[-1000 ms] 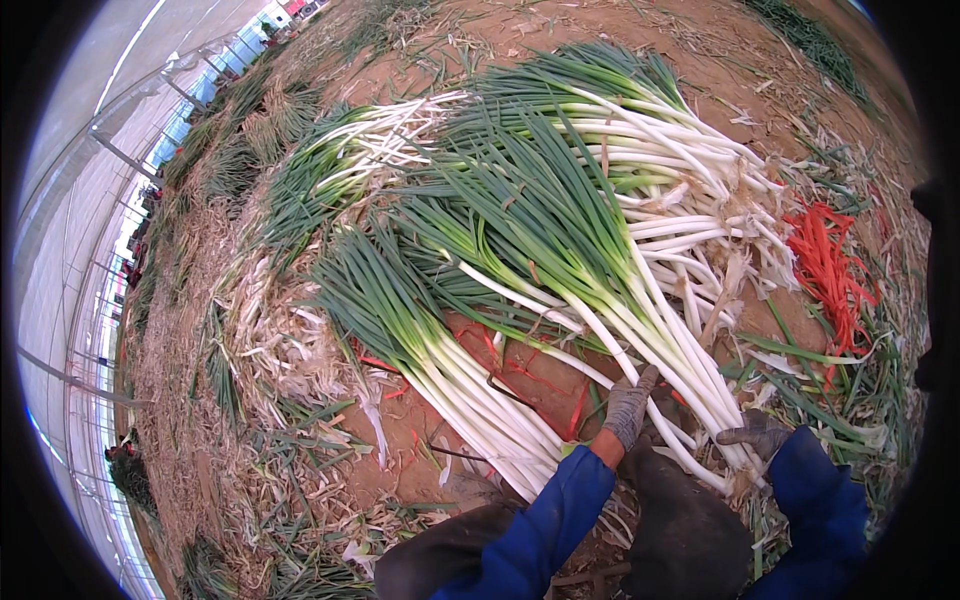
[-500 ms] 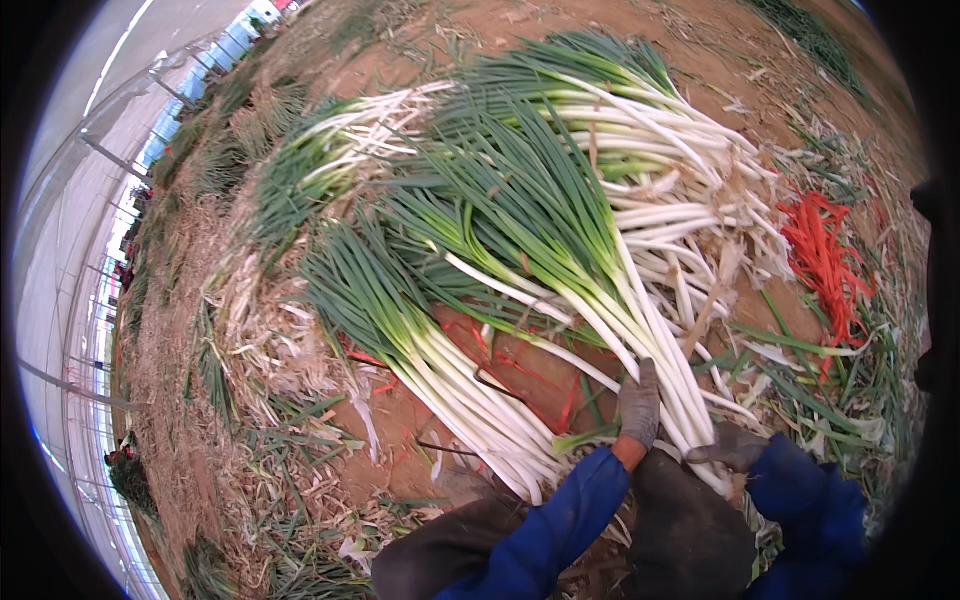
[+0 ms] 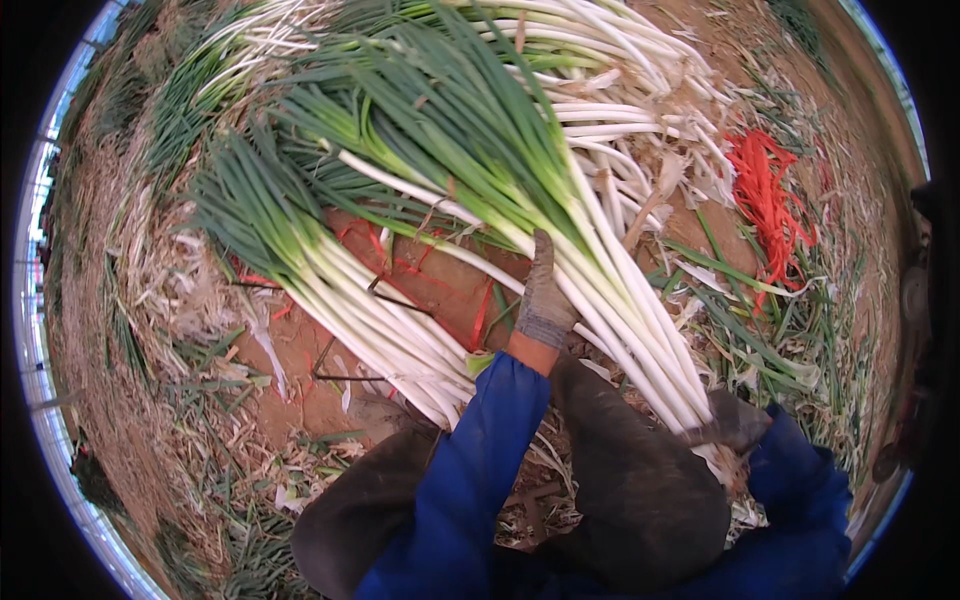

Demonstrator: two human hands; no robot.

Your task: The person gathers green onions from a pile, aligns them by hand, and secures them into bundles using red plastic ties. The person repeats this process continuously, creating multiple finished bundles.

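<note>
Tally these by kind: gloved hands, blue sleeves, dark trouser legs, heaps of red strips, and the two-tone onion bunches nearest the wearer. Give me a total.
Gloved hands: 2, left hand and right hand
Blue sleeves: 2
Dark trouser legs: 2
Red strip heap: 1
Onion bunches: 2, one at the hands, one to its left
Total: 9
</note>
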